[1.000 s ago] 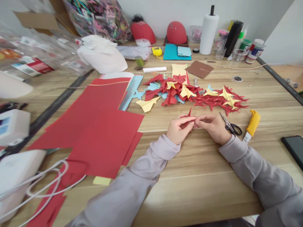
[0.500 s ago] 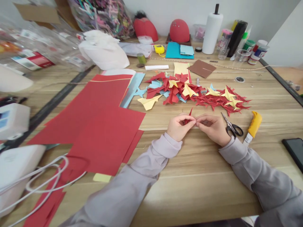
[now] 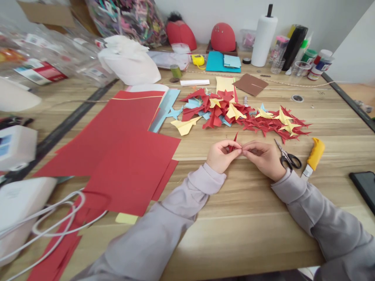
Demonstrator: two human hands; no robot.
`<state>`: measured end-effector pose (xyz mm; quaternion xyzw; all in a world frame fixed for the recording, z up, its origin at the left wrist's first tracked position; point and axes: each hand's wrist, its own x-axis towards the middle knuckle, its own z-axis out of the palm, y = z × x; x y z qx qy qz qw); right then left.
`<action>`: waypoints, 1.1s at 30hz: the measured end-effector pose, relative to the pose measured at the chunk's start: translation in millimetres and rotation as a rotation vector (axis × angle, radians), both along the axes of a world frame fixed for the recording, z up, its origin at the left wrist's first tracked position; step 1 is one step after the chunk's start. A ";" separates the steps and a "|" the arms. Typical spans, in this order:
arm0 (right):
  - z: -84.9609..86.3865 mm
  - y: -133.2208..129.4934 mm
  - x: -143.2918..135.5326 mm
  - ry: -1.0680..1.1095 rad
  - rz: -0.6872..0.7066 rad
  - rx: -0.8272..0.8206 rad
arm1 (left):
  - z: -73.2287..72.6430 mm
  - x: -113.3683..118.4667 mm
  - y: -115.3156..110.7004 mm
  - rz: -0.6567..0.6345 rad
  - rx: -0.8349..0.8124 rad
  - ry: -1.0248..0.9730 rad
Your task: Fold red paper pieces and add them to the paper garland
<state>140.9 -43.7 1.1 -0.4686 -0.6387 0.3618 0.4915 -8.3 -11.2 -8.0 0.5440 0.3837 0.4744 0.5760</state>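
My left hand (image 3: 221,155) is closed in a pinch on a small folded piece of red paper (image 3: 235,140), whose pointed tip sticks up past the fingers. My right hand (image 3: 262,157) pinches at the same spot, its thumb and forefinger meeting the left fingertips; most of the paper is hidden between them. Just beyond the hands lies a long heap of folded red paper pieces (image 3: 218,115), with yellow paper stars (image 3: 283,116) and some blue pieces among them. Black-handled scissors (image 3: 290,158) lie beside my right hand, partly open.
A yellow-handled cutter (image 3: 315,154) lies right of the scissors, and a phone (image 3: 365,187) at the right edge. Large red paper sheets (image 3: 131,168) cover the left. White cables (image 3: 67,218) loop at lower left. Bottles and jars (image 3: 320,66) stand at the back right.
Both hands stay in nearly the same place, still pinching the red paper, with only slight finger movement. The view has shifted very slightly.
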 end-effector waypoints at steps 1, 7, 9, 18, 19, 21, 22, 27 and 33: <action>0.2 0.0 0.1 -0.009 -0.004 0.002 | 0.3 0.1 -0.1 0.005 0.002 0.004; 0.8 -0.5 0.3 -0.102 -0.004 0.061 | 0.8 0.7 -0.9 0.020 -0.009 0.002; 1.1 -0.8 0.7 -0.127 0.004 0.082 | 0.0 0.9 -0.7 0.017 -0.019 0.001; -0.6 -0.3 1.7 -0.158 0.000 0.098 | -1.0 1.6 -0.4 0.029 -0.019 0.025; -1.1 -0.2 1.6 -0.151 0.000 0.092 | -0.7 1.7 -0.7 0.034 -0.015 0.026; -1.6 0.1 1.6 -0.137 0.001 0.079 | -0.1 2.2 -1.4 0.044 -0.007 0.024; -1.6 0.2 1.6 -0.126 0.002 0.072 | 0.2 2.4 -1.7 0.049 -0.003 0.022; -0.2 1.1 1.0 -0.070 0.006 0.023 | 2.3 3.4 -2.5 0.105 0.020 0.015; -1.0 0.5 -0.4 -0.054 -0.001 0.001 | 3.1 3.4 -2.3 0.117 0.012 0.008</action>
